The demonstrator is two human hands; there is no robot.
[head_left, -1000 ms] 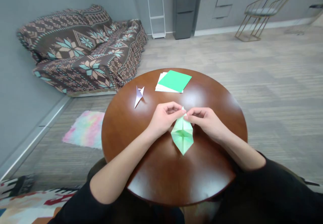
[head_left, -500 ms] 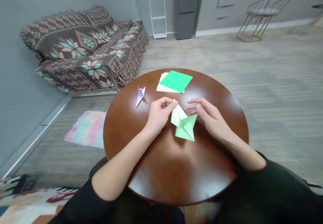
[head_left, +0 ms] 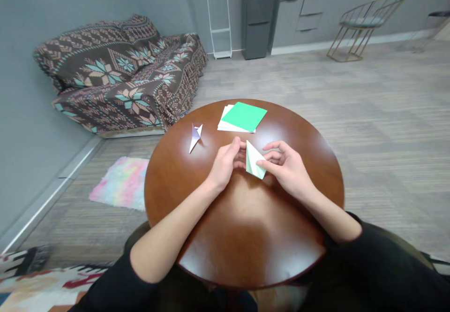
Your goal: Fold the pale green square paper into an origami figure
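A pale green folded paper (head_left: 253, 163), narrowed to a point at the top, is held above the round table. My right hand (head_left: 290, 169) pinches its right side, with the thumb on the front face and the other fingers behind and beyond it. At the paper's left edge is my left hand (head_left: 225, 164), thumb up and fingers loosely curved. Whether its fingertips touch the paper I cannot tell. A small purple-and-white folded paper figure (head_left: 195, 136) lies on the table to the left of my hands.
Green and white paper sheets (head_left: 244, 116) are stacked near the far edge of the round brown table (head_left: 242, 246). Beyond stand a covered sofa (head_left: 123, 77), a grey cabinet row (head_left: 309, 21) and a wire-backed chair (head_left: 363, 23). A pastel fluffy mat (head_left: 121, 183) lies on the floor at left.
The green paper went from spread flaps in my left hand to a flat, closed shape in my right hand's pinch. My left hand released its upper tip.
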